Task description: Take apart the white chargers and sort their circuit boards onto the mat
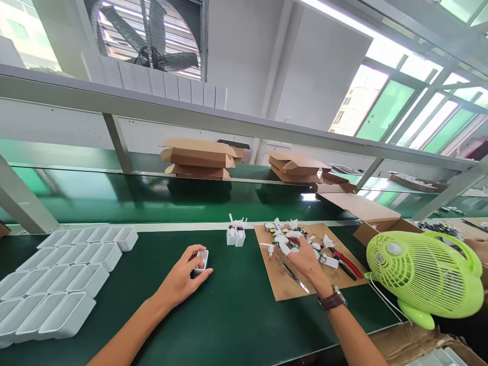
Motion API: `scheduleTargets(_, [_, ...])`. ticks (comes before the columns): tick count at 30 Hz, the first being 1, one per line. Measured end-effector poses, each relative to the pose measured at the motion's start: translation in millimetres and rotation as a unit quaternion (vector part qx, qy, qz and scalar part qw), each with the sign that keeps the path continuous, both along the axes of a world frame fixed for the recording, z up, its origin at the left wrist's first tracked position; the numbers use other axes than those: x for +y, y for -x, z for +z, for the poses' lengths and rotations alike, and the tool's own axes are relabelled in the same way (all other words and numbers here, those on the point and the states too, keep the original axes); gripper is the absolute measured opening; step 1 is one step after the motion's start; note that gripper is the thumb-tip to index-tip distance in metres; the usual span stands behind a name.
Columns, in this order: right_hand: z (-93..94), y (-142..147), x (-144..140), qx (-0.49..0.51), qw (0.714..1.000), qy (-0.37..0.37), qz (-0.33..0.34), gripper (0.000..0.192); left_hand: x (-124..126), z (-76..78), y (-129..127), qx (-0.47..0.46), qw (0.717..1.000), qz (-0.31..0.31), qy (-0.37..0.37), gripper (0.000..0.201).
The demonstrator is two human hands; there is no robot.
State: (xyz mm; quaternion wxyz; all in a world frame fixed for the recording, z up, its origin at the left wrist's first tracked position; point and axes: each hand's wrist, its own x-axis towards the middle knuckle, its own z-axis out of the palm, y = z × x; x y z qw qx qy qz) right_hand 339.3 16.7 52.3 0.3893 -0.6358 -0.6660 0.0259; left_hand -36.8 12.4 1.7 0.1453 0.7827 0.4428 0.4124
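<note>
My left hand (186,274) is closed around a small white plastic case (202,260) on the green tabletop, fingers along its far side and thumb nearer me. My right hand (305,256), with white covers on its fingertips, reaches into a pile of small white parts and circuit boards (280,238) on a brown cardboard sheet (269,274). Its thumb and forefinger are apart, and I see nothing gripped between them. Tweezers (293,274) and red-and-black pliers (348,263) lie beside this hand. Two filled white cases (235,236) stand upright between my hands.
Rows of white open cases (57,284) cover the left of the table. A lime-green fan (423,274) stands at the right, its cable (385,300) hanging near the edge. Cardboard boxes (200,157) sit behind, across a green conveyor belt (152,201). Another person's hand (478,249) shows at far right.
</note>
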Motion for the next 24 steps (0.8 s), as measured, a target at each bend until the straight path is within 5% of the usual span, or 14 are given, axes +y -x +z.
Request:
scheduleTargets(7, [31.0, 44.4, -5.1, 0.145, 0.975, -0.008, 0.167, 0.042, -0.2, -2.4, -0.5, 0.001, 1.0, -0.007, 0.016, 0.03])
scheduleTargets(10, [34.2, 76.7, -12.5, -0.003, 0.969, 0.051, 0.242, 0.044, -0.9, -3.6, 0.0, 0.001, 1.0, -0.01, 0.018, 0.026])
scheduleTargets(14, [12.2, 122.7, -7.7, -0.185, 0.923, 0.045, 0.334, 0.05, -2.8, -1.7, 0.5, -0.008, 1.0, -0.021, 0.0, 0.021])
scheduleTargets(18, [-10.6, 141.1, 3.4, -0.216, 0.908, 0.058, 0.355, 0.056, -4.0, -0.8, 1.3, -0.004, 1.0, -0.023, -0.017, 0.016])
scheduleTargets(24, [-12.3, 118.8, -5.1, -0.184, 0.921, 0.138, 0.314, 0.071, -3.9, -0.9, 2.7, 0.023, 0.999, -0.037, -0.016, 0.017])
